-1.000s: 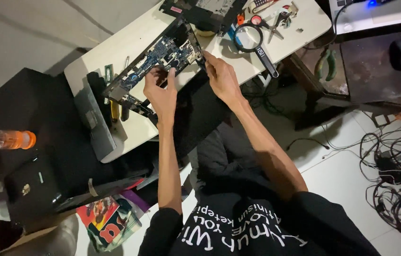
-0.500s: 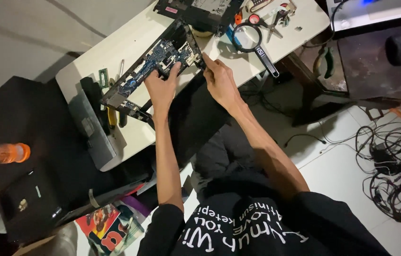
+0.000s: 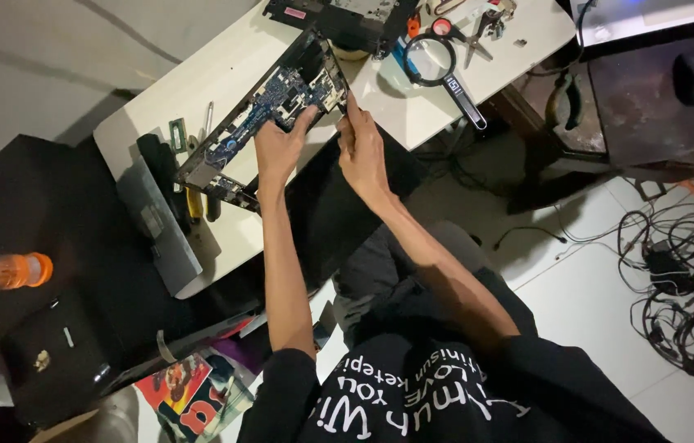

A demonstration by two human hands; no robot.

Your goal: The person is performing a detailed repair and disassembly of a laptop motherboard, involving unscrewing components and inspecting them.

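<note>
On the white table [image 3: 445,115] an opened laptop chassis [image 3: 269,111] lies at a slant, its blue circuit board [image 3: 281,94] facing up. The left hand [image 3: 280,148] grips the near edge of the chassis, fingers curled onto it and the thumb reaching up over the board. The right hand [image 3: 361,148] is just beside it at the chassis's right corner, fingertips pinched narrowly together at that corner; whether they hold a small part or tool cannot be told. Right of the hands lies a magnifying glass [image 3: 437,61] with a black handle, and beyond it pliers [image 3: 486,20]. At the table's left end rests a grey flat panel [image 3: 158,226], with yellow-handled tools [image 3: 194,203] beside it. Far left, an orange-capped bottle [image 3: 2,272] lies on a dark surface. Tangled cables [image 3: 679,303] cover the white floor at right.
</note>
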